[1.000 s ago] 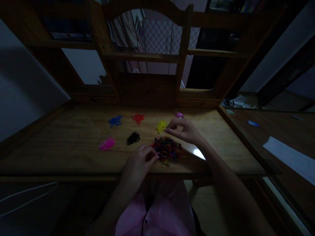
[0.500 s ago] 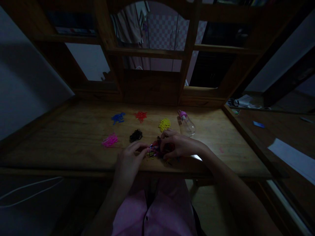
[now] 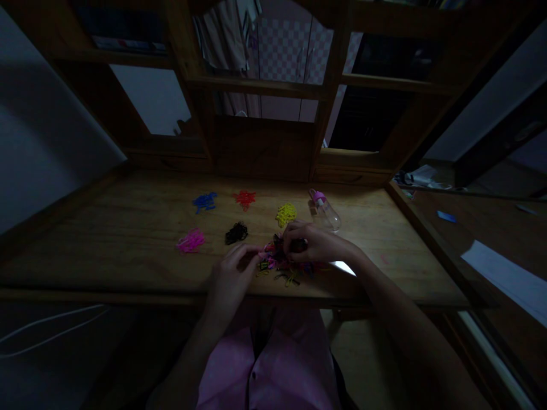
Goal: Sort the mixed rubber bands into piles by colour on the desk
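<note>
A mixed pile of small, thin, looped coloured pieces (image 3: 280, 263) lies near the front edge of the desk; whether they are rubber bands or clips is too dim to tell. At its left side my left hand (image 3: 231, 270) pinches a small pink looped piece between thumb and fingertips. My right hand (image 3: 310, 242) is curled over the right part of the pile, fingertips down among the pieces, and what they grip is hidden. Sorted by colour around it lie a yellow heap (image 3: 286, 214), black heap (image 3: 236, 233), pink heap (image 3: 191, 241), red heap (image 3: 244, 199) and blue heap (image 3: 205, 202).
A clear bottle with a pink cap (image 3: 328, 213) lies on its side beyond my right hand. Wooden shelving (image 3: 265, 148) rises at the desk's back. On the right side surface are a white paper sheet (image 3: 506, 279) and a small blue card (image 3: 447, 216).
My right hand has come down from beside the yellow heap into the mixed pile, uncovering the bottle. My left hand has shifted slightly left, still pinching at the pile's edge.
</note>
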Tool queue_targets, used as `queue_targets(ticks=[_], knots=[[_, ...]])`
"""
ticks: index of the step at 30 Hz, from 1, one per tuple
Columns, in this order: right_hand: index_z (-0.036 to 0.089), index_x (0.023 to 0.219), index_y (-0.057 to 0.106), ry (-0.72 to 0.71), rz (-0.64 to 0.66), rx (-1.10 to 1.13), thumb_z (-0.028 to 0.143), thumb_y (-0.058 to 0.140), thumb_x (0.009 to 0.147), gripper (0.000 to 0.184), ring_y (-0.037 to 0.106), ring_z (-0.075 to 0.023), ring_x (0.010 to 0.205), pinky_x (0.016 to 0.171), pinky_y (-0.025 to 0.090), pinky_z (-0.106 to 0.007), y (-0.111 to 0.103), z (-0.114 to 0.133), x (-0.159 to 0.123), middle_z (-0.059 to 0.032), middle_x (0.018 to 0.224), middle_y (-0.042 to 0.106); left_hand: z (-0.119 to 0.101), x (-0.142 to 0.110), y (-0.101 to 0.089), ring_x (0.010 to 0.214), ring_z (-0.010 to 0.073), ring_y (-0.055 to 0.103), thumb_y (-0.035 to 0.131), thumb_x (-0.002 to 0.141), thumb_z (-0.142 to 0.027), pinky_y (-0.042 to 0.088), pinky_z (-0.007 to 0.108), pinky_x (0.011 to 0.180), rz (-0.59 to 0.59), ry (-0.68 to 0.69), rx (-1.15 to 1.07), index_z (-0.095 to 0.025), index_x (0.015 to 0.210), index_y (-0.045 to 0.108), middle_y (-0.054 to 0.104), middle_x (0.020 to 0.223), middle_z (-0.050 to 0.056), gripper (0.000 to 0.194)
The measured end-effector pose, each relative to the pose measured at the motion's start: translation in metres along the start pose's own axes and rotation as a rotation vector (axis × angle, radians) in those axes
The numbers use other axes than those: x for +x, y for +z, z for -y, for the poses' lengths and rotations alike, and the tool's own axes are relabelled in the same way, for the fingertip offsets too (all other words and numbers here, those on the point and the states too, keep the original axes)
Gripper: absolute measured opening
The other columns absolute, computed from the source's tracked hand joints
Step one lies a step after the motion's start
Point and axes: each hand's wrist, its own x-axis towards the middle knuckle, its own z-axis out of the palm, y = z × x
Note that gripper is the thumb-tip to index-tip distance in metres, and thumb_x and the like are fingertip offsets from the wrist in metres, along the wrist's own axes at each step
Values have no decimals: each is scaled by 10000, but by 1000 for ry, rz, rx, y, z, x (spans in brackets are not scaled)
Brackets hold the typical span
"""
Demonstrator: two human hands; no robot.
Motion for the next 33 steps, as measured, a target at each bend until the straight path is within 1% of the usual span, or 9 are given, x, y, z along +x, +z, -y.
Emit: queue_targets(ticks=[3, 6, 10, 13, 20, 25, 29, 33], knots=[[191, 944, 708, -9, -33, 27, 183, 683, 818, 129, 579, -174, 949, 893, 451, -318, 3, 2, 2, -47, 1010, 627, 0, -1, 2, 853, 187, 679, 622, 862, -389, 519, 275, 790, 3, -29, -42, -217, 859, 678, 720, 894, 19, 182], [206, 1003, 708, -27, -62, 47, 197, 697, 814, 189, 575, -175, 979, 915, 445, -316, 10, 6, 5, -45, 1041, 616, 0, 0, 4, 854, 181, 688, 642, 847, -387, 532, 263, 782, 5, -110, -161, -206, 855, 669, 723, 884, 18, 184], [219, 1024, 710, -58, -32, 16, 242, 723, 801, 224, 557, -191, 1027, 953, 430, -334, 19, 11, 9, -52, 1073, 602, 4, 3, 4, 869, 185, 697, 673, 816, -414, 552, 267, 788, 8, -193, -316, -193, 871, 656, 725, 902, 29, 229], [225, 1029, 707, -65, -12, -35, 234, 721, 797, 233, 546, -203, 1027, 946, 429, -345, 23, 12, 10, -56, 1073, 596, 7, 5, 2, 897, 194, 698, 688, 799, -418, 559, 281, 814, 14, -208, -371, -184, 879, 647, 725, 920, 41, 251], [223, 984, 692, -22, -49, -104, 298, 732, 802, 200, 542, -205, 977, 906, 418, -346, 30, 7, 11, -53, 1034, 593, 8, 7, 0, 912, 189, 698, 693, 793, -397, 563, 281, 831, 20, -224, -434, -185, 876, 628, 723, 932, 41, 236], [202, 923, 695, -27, -46, -118, 251, 730, 791, 145, 548, -204, 972, 897, 419, -344, 35, 4, 14, -53, 1003, 609, 8, 7, 1, 907, 188, 694, 691, 795, -394, 561, 284, 834, 32, -229, -446, -184, 886, 634, 718, 933, 42, 236], [190, 905, 694, -28, -64, -51, 216, 701, 809, 100, 572, -188, 933, 868, 441, -326, 33, 5, 15, -55, 981, 634, 8, 7, 0, 898, 180, 692, 691, 798, -381, 557, 272, 830, 47, -230, -455, -188, 885, 631, 711, 924, 32, 221], [181, 923, 687, 10, -101, 92, 213, 655, 844, 91, 604, -164, 875, 824, 468, -305, 29, 5, 14, -42, 945, 670, 7, 7, -1, 900, 182, 690, 676, 809, -375, 554, 275, 832, 65, -217, -438, -189, 885, 638, 713, 922, 33, 205]])
